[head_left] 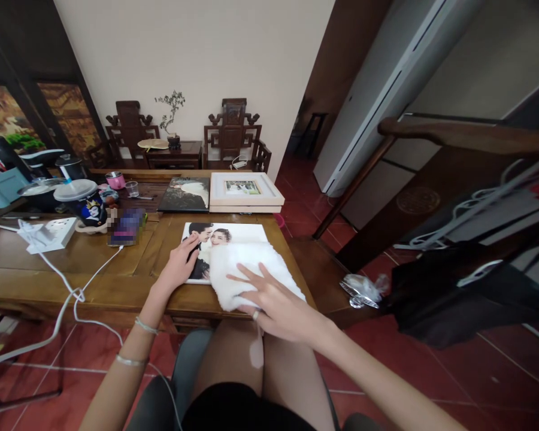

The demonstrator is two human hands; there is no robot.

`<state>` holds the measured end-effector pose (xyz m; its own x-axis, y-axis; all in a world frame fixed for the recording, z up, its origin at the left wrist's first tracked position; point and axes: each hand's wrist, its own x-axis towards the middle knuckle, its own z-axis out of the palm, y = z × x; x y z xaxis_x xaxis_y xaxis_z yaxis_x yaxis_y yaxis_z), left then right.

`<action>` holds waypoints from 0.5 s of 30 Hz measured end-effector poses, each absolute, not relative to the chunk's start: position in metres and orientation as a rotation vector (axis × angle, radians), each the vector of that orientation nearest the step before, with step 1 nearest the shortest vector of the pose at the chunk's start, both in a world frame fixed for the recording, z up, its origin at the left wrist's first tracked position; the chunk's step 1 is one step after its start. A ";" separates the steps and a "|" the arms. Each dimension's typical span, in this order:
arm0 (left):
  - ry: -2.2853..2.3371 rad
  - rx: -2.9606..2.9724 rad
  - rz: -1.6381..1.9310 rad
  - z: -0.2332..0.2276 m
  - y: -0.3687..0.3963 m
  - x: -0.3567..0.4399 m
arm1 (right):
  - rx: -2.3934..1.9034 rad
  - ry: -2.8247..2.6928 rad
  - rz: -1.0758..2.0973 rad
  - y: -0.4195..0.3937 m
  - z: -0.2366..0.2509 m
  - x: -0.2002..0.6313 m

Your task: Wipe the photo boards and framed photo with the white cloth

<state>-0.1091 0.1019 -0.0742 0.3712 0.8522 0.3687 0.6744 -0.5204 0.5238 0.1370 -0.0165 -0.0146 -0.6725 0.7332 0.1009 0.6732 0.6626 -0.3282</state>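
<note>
You see a framed photo (245, 190) and a dark album (185, 195) at the desk's (36, 263) far edge, a lidded cup (81, 202), a white power strip (49, 234), and two carved chairs (232, 139) beyond.

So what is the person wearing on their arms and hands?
Both arms are bare, with no sleeves. The left wrist carries two thin silvery bracelets, one further up the forearm. The right hand has a ring on one finger. No gloves or watch are visible.
</note>
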 end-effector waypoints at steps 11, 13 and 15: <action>1.317 2.337 0.903 -0.072 0.100 -0.110 | -1.405 -2.536 0.230 0.132 -0.019 0.110; 1.315 2.336 0.911 -0.072 0.100 -0.111 | -1.388 -2.536 0.215 0.140 -0.015 0.102; 1.317 2.336 0.916 -0.072 0.101 -0.111 | -1.358 -2.557 0.209 0.135 -0.014 0.097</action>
